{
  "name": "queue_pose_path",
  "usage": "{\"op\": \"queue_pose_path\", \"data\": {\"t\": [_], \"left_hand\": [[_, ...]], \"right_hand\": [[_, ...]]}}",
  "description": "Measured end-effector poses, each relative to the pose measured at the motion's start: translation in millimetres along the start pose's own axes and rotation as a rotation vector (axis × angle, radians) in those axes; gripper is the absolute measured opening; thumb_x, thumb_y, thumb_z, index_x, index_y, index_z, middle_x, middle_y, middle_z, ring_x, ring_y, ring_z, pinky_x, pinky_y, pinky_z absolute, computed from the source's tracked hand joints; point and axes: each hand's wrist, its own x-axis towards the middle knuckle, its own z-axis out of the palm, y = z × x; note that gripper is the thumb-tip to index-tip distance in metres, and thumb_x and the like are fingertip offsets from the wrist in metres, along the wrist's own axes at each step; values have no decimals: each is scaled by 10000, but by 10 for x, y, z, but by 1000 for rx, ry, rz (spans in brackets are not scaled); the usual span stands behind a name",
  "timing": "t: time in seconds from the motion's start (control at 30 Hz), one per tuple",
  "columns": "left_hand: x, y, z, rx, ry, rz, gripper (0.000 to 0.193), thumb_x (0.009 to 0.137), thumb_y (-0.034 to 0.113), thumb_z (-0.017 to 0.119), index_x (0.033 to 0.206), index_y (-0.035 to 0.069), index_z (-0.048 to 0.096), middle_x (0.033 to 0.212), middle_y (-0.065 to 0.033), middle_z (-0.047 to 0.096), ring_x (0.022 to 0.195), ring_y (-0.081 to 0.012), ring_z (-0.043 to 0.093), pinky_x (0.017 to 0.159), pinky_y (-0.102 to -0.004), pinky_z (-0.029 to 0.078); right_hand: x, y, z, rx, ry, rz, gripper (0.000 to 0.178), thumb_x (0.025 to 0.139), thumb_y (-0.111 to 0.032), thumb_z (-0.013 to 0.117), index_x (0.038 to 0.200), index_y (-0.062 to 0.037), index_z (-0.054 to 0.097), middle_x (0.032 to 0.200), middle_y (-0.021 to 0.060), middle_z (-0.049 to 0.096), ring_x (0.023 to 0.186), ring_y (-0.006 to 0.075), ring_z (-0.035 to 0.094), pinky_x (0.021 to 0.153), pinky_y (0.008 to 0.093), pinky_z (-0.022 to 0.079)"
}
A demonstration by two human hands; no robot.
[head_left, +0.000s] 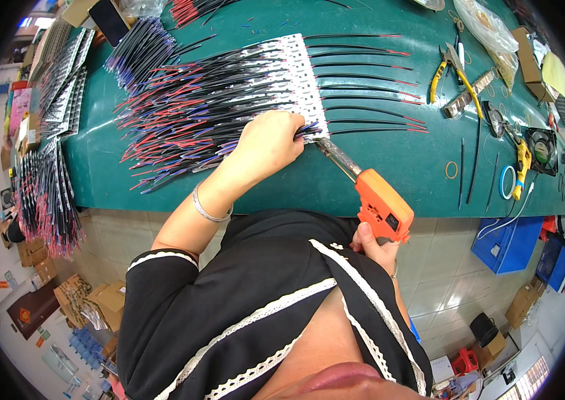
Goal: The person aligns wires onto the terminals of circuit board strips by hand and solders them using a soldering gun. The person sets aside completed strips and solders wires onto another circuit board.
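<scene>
A white circuit-board panel [304,77] lies on the green table with rows of thin black wires [196,107] across it. Their red and blue ends fan out to the left, while a few single wires [362,87] stick out past its right edge. My left hand [266,148] is closed over the near part of the panel, its fingertips pinching a small bunch of wires. In my right hand [377,252] is an orange soldering gun [384,203], held by its handle. The gun's metal tip touches or nearly touches the panel's near right corner, close to my left fingertips.
Another wire bundle [139,53] and a phone [109,21] lie at the far left. Panels with wires [46,200] hang off the table's left end. To the right are yellow-handled pliers [438,77], a small black fan [542,151] and blue tape [508,182]. A blue crate [506,247] stands below.
</scene>
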Motion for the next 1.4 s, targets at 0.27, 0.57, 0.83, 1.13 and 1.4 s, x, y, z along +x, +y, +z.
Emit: {"op": "queue_pose_path", "data": {"t": [0.27,0.57,0.83,1.13,1.4], "left_hand": [[-6,20,14,10,-22,-23,119,679,100,584,709,-13,557,689,-185,573,694,-362,562,635,-428,444],[-5,18,62,43,-12,9,108,674,88,583,742,3,576,707,-170,588,708,-351,574,643,-420,455],[-4,46,48,59,-37,-1,114,671,81,584,761,11,587,703,-173,590,706,-353,575,637,-425,455],[-12,20,22,25,-43,28,116,694,87,584,750,-12,560,709,-195,572,714,-365,560,645,-429,441],[-19,-100,-251,-174,83,39,200,852,155,502,862,-45,504,746,-231,550,719,-399,530,611,-408,409]], "right_hand": [[18,-8,35,19,4,44,257,796,-98,618,1008,3,513,659,17,530,459,61,451,396,205,366],[36,13,40,0,21,50,259,785,-96,628,996,10,523,680,19,541,471,59,459,401,208,366],[39,76,-12,-119,-15,-62,224,780,-99,637,950,10,541,629,1,528,486,55,465,425,220,376],[54,65,-149,100,-80,-49,180,817,-92,585,936,2,489,653,40,511,483,101,484,436,244,426],[111,-48,-84,171,-81,-55,173,837,-96,550,955,11,481,619,40,494,466,105,475,451,254,430]]}}
